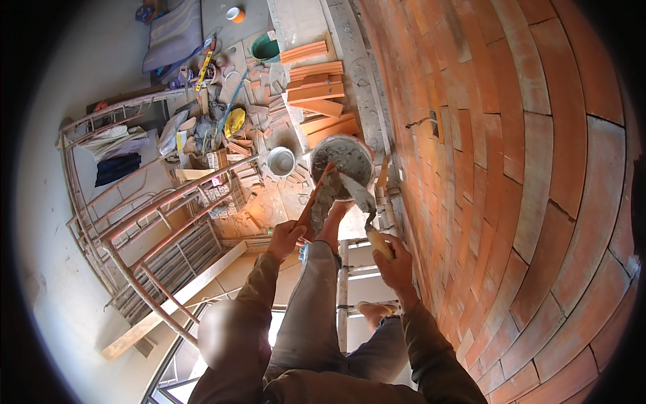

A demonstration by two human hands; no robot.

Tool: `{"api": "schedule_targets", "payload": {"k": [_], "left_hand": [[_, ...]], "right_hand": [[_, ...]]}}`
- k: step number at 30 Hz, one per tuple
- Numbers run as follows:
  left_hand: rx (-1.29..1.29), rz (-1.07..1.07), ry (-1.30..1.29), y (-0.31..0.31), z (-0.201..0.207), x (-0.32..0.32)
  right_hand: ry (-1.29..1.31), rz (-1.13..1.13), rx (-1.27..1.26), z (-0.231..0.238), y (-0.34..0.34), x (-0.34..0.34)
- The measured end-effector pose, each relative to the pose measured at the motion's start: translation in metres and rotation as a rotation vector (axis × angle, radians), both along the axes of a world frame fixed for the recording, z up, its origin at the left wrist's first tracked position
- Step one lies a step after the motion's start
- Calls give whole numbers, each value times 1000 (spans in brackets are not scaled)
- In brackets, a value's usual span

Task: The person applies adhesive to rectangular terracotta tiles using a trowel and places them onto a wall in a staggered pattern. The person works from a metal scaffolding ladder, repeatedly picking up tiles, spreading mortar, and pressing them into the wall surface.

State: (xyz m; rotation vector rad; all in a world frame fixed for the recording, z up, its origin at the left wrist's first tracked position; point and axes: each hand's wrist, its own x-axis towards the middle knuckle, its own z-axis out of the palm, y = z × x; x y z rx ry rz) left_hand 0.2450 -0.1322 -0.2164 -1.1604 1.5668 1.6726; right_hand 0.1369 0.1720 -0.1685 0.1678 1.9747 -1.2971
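While the left hand (288,239) is gripping a coated tile (324,195) over the mortar bucket's (367,149) near rim, probably to catch drips, the right hand (395,264) is clasping the trowel (359,192) by its handle, leaving the blade free.

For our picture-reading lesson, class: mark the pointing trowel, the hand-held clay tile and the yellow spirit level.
Pointing trowel (359,194): head view, on its blade.
Clay tile (326,194): head view, on its grey-coated face.
Yellow spirit level (204,65): head view, mid-length.
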Motion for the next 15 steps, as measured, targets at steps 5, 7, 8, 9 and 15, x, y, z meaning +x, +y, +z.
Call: {"api": "schedule_targets", "payload": {"k": [5, 7, 8, 9, 15], "left_hand": [[248, 137, 21, 1, -1, 14], [294, 163, 21, 3, 4, 9], [304, 164, 22, 5, 7, 7], [312, 168, 24, 7, 11, 3], [323, 236, 44, 11, 7, 0]], "right_hand": [[-286, -222, -98, -24, 8, -4], [-241, -179, -89, -26, 12, 0], [-181, -145, -75, -28, 13, 5], [-120, -108, -62, -27, 12, 6], [-87, -17, -53, -16, 11, 17]]}}
